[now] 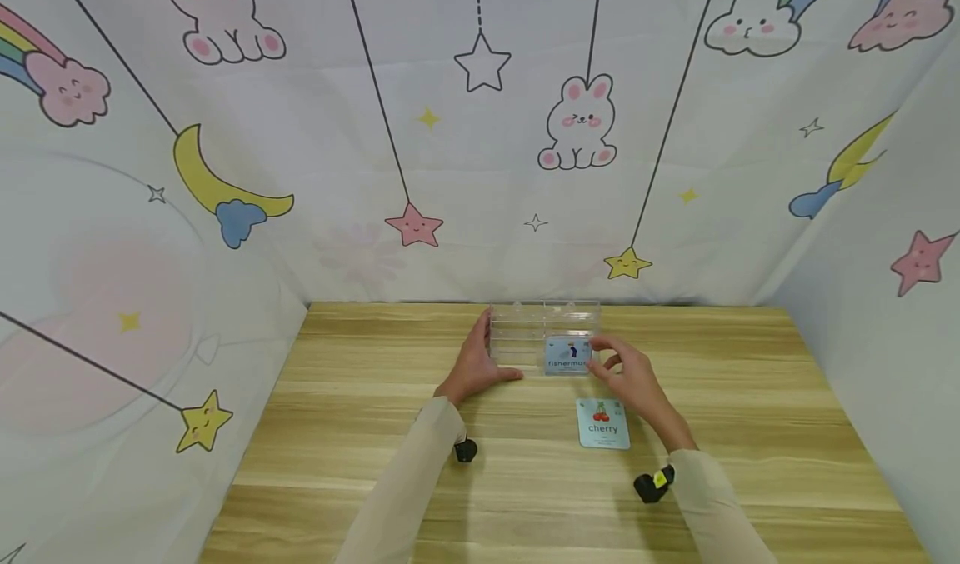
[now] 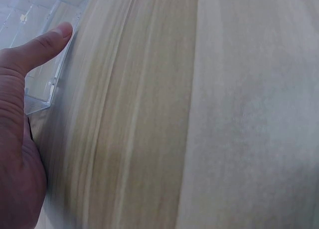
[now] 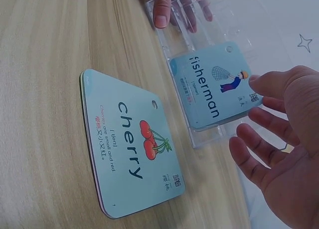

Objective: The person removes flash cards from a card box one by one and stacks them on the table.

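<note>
A clear plastic compartment box stands at the back of the table. My left hand grips its left end, thumb along the front and fingers showing through the plastic behind in the right wrist view. Blue "fisherman" cards sit in the box's lower right compartment. At the right edge of these cards is my right hand, its thumb tip touching the top card and the other fingers loosely spread. A stack of "cherry" cards lies face up on the table, in front of the box.
The wood-grain table meets a white printed cloth right behind the box, and cloth also hangs at both sides. Black wrist devices sit under both forearms.
</note>
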Demonstrator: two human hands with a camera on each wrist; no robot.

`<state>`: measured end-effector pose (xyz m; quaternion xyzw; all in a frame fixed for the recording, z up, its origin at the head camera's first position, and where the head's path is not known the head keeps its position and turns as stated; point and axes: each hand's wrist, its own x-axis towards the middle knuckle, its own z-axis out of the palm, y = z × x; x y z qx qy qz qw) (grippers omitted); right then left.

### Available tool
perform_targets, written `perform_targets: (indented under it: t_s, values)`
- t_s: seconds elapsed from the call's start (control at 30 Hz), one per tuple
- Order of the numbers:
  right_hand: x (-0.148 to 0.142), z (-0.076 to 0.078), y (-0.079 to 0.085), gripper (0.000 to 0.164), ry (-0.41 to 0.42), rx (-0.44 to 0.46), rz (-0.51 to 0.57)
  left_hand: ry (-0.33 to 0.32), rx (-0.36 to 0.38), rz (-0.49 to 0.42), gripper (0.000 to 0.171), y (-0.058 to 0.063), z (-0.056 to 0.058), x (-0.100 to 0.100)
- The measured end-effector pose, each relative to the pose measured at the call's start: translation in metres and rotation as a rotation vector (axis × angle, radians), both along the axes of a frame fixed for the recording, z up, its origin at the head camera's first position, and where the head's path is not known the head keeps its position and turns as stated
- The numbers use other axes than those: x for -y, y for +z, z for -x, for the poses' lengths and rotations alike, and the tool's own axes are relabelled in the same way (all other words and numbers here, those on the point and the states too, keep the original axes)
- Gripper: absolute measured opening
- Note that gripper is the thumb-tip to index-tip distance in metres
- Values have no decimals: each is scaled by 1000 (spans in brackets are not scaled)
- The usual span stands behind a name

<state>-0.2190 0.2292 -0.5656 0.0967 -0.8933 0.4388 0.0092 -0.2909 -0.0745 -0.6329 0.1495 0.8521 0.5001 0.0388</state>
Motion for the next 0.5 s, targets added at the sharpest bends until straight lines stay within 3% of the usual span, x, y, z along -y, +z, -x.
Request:
perform_targets:
  t_s: [0.5]
  values:
    - [0, 0, 1, 39, -2, 10, 6, 2, 6, 14, 141, 2, 0, -1]
